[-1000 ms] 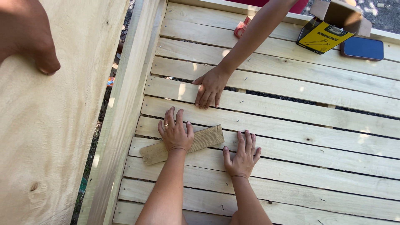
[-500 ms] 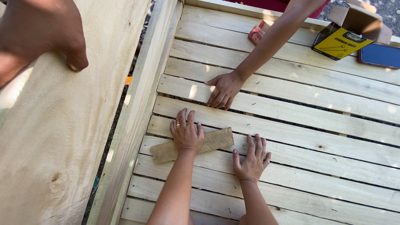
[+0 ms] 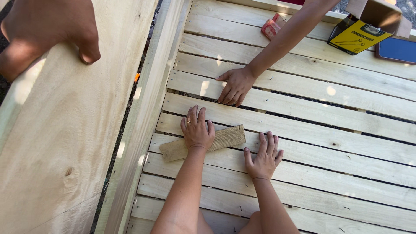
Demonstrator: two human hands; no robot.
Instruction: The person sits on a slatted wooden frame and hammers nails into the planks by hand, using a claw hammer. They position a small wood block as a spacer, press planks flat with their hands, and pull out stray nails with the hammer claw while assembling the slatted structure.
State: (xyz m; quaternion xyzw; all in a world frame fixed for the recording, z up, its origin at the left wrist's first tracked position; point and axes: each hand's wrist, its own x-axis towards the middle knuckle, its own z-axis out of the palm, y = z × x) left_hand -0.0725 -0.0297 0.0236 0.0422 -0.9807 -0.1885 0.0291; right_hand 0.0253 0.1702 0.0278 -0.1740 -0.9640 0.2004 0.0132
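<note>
My left hand [image 3: 197, 129] lies palm down, fingers spread, on a small flat brownish wood block [image 3: 225, 138] that rests at an angle across the pale wooden slats [image 3: 329, 143]. A ring shows on one finger. My right hand [image 3: 263, 155] presses flat on a slat just to the right of the block, fingers spread, holding nothing. Another person's hand [image 3: 234, 85] reaches in from the top right and rests flat on a slat above mine. A third hand [image 3: 65, 30] grips the top of a wide upright board [image 3: 65, 143] at the upper left.
A long side rail [image 3: 147, 117] runs between the upright board and the slats. At the top right sit a yellow and black box of nails [image 3: 362, 32], a dark phone [image 3: 396, 50] and a small red packet [image 3: 273, 26]. Dark gaps run between the slats.
The view has shifted slightly; my hands stay flat on the block and slat. The other person's hand stays on its slat. The hand at the upper left appears larger and farther right.
</note>
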